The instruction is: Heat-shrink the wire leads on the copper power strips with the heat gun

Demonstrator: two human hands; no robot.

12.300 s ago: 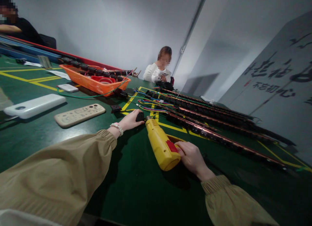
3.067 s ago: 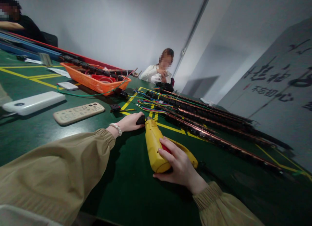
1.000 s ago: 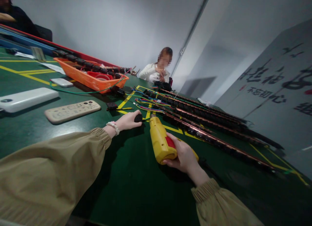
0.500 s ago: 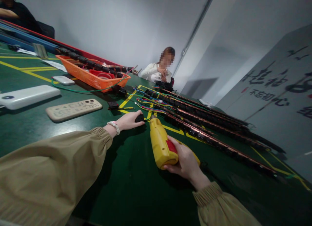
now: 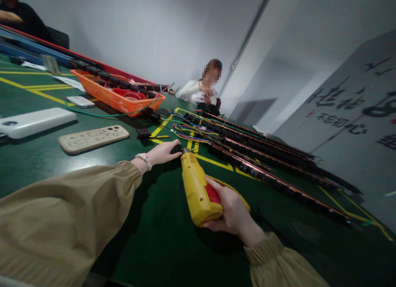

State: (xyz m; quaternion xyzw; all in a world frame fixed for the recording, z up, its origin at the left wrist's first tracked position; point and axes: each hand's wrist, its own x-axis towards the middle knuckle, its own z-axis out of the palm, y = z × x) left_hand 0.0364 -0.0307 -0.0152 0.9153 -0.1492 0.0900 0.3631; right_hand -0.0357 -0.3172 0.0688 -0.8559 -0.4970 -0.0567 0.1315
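My left hand (image 5: 162,152) is closed on a small black part (image 5: 176,149) just above the green table (image 5: 154,245). My right hand (image 5: 230,208) grips a yellow heat gun (image 5: 198,190) by its handle. The metal nozzle of the gun is close beside the black part; whether they touch cannot be made out. A green-yellow wire shows just past the nozzle. Behind my left hand lies another black part (image 5: 143,133) with a yellow wire.
An orange basket (image 5: 114,101) of black parts stands at the back left. Nearer are a phone (image 5: 94,139) and a white device (image 5: 40,122). Long copper and black strips (image 5: 262,175) with coloured wires extend rightward. A person (image 5: 198,91) sits across the table, another at far left.
The heat gun has moved left with my right hand, bringing its nozzle closer to the black part. My left hand has shifted very slightly left.
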